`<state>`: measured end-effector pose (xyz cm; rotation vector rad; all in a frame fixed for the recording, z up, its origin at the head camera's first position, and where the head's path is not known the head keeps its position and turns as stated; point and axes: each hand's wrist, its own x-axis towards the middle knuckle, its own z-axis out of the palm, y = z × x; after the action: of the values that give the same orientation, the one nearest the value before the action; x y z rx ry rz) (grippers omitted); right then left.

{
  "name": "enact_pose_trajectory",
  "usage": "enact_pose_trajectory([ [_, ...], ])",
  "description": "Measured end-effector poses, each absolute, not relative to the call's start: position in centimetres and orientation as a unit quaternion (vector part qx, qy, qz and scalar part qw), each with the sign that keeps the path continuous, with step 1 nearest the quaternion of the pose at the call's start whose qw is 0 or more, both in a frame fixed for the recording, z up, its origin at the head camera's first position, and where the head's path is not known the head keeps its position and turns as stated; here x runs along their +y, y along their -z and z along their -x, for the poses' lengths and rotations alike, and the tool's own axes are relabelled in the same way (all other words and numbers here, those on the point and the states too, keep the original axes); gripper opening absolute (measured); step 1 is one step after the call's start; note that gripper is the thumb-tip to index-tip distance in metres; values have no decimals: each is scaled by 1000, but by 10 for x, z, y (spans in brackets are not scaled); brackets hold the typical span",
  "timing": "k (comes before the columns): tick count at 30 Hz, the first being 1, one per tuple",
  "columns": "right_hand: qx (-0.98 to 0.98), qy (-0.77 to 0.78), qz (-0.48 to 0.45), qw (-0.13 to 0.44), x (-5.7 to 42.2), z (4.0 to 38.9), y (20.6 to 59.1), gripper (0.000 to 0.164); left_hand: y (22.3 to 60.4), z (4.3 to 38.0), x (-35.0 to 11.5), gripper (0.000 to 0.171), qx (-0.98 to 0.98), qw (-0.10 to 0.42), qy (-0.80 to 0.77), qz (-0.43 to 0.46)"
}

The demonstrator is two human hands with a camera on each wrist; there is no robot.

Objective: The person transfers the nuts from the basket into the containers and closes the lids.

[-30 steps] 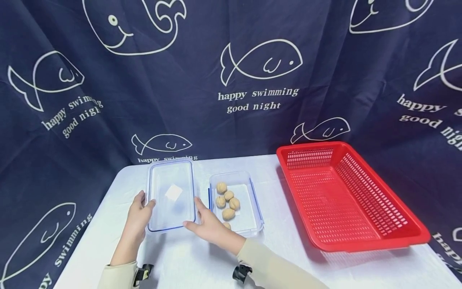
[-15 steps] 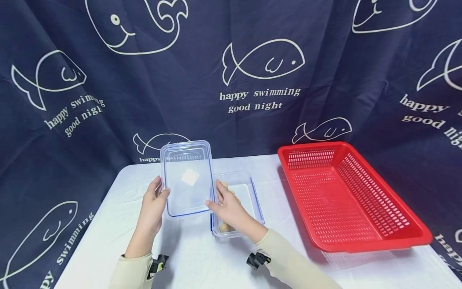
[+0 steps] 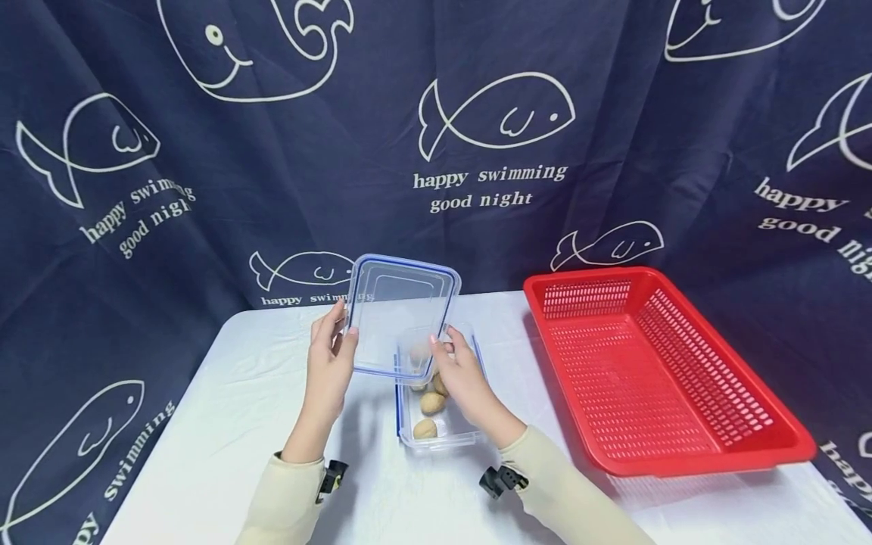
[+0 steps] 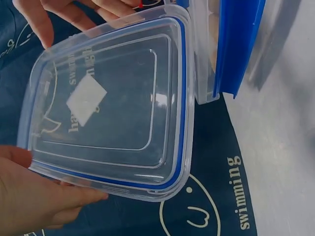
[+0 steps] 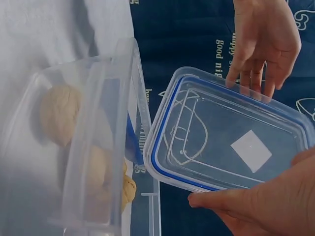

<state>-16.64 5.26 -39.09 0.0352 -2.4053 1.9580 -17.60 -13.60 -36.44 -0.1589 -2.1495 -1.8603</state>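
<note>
A clear plastic lid (image 3: 395,318) with a blue seal round its rim is held up and tilted between both hands. My left hand (image 3: 330,363) grips its left edge, thumb on one face and fingers behind. Its right edge is pinched by my right hand (image 3: 465,378). Below and partly behind the lid, a clear container (image 3: 446,439) with blue side clips stands on the table. Several walnuts (image 3: 432,403) lie inside; the lid and right hand cover part of them. In the left wrist view a white square label (image 4: 86,100) shows on the lid (image 4: 123,113).
A large red plastic basket (image 3: 627,393) stands on the right of the white-covered table (image 3: 225,424). Behind the table hangs a dark blue cloth (image 3: 381,204) with white fish drawings. Each wrist carries a small black camera (image 3: 331,480).
Both hands have raised the lid from the left side of the table and carried it right, over the container. Its far edge has tipped up. Container and basket stay in place.
</note>
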Motion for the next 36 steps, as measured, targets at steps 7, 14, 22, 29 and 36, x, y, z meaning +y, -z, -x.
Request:
enact_pose_trajectory([
  [7,-716,-698,-8,20,62,166,379,55,365,176,-128,40,-727,162,662,85],
  [14,-629,-774,-40,63,73,175,384,67,368,174,-127,38,-712,120,687,79],
  [22,-582,-812,-50,25,90,162,387,81,378,169,-122,25,-624,63,776,72],
  [29,-622,-782,-38,-15,101,158,398,60,395,168,-117,8,-681,59,726,74],
  [36,-716,-696,-46,-26,106,161,415,63,412,165,-114,32,-733,2,675,84],
])
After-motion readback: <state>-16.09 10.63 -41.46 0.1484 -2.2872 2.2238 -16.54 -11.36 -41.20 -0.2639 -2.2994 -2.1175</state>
